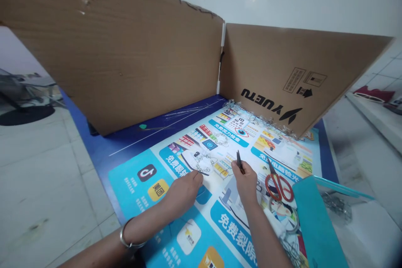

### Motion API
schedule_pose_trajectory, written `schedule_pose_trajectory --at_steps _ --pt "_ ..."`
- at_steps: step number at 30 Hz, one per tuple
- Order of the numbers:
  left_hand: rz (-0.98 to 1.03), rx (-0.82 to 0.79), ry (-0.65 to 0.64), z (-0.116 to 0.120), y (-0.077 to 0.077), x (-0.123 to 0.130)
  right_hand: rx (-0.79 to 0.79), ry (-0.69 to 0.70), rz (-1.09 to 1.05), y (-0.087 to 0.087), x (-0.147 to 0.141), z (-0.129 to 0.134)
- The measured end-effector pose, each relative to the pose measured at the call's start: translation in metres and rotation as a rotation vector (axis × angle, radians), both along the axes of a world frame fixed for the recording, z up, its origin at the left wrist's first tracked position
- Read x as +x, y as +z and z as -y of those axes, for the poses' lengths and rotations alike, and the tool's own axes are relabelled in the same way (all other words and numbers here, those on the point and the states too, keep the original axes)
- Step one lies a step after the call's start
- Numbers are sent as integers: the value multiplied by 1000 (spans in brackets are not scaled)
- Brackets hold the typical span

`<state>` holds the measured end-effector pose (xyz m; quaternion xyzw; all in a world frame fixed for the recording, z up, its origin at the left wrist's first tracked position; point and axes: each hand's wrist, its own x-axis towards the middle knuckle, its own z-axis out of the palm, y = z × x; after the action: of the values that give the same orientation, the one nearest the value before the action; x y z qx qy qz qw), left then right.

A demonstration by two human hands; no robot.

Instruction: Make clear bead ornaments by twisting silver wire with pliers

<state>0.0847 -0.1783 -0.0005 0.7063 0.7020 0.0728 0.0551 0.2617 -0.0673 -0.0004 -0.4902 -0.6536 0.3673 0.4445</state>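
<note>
My left hand is closed in a pinch at the near edge of a silvery beaded bracelet, which lies in a loop on the printed poster. In my right hand, closed around it, is a small dark pointed tool; its tip points away from me and my fingers cover the rest, so its exact kind is hidden. The tool is apart from the bracelet. Just right of that hand lie red-handled scissors. Another beaded loop rests farther back on the poster.
Cardboard panels stand behind and at the right. Silvery strands line the right panel's foot. A teal-edged box with shiny pieces sits at the near right, a wire bundle beside it. The blue tabletop shows at the left.
</note>
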Motion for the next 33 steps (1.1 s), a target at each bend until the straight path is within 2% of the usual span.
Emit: schedule_pose_trajectory --at_steps 5,15,23,28,33 --pt "3 23 -6 1 1 -1 -3 7 9 0 -1 -1" --pt "130 90 -160 1 0 -10 -4 40 42 -1 -4 -1" --pt "381 91 -247 3 18 -16 25 44 59 -1 -8 4" --pt "466 118 -345 2 27 -23 50 61 73 4 -11 9" --pt "569 161 -465 -1 32 -30 73 8 79 7 -14 12"
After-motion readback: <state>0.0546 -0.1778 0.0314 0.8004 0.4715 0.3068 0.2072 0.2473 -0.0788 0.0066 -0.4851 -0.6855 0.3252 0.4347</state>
